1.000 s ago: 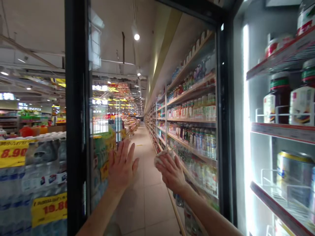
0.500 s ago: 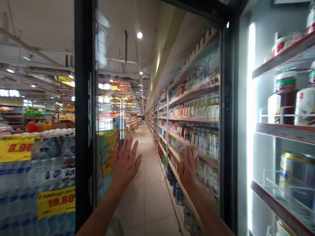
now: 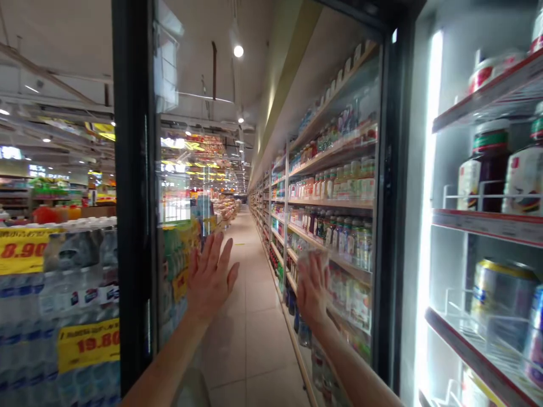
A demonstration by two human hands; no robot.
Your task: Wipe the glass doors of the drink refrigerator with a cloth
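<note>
An open cooler door with a black frame [image 3: 133, 181] and a clear glass pane [image 3: 258, 85] stands before me. My left hand [image 3: 210, 280] lies palm-forward against the glass, left of centre, its fingers stretched and a little apart; nothing shows in it. Further right, my right hand [image 3: 313, 285] presses a pale, thin cloth [image 3: 324, 256] to the pane. The cloth peeks out around the fingertips, and its exact kind is hard to make out.
On the right is the lit cooler with bottles [image 3: 487, 164] and cans [image 3: 503, 297] on wire-fronted shelves [image 3: 487, 221]. Packs of bottled water [image 3: 80, 299] with yellow price signs [image 3: 89, 345] stand left. Through the glass, an aisle floor [image 3: 244, 316] runs beside long drink shelves.
Both hands have shifted slightly left in view, and the door frame's left side with them. The right hand still presses the cloth to the glass.
</note>
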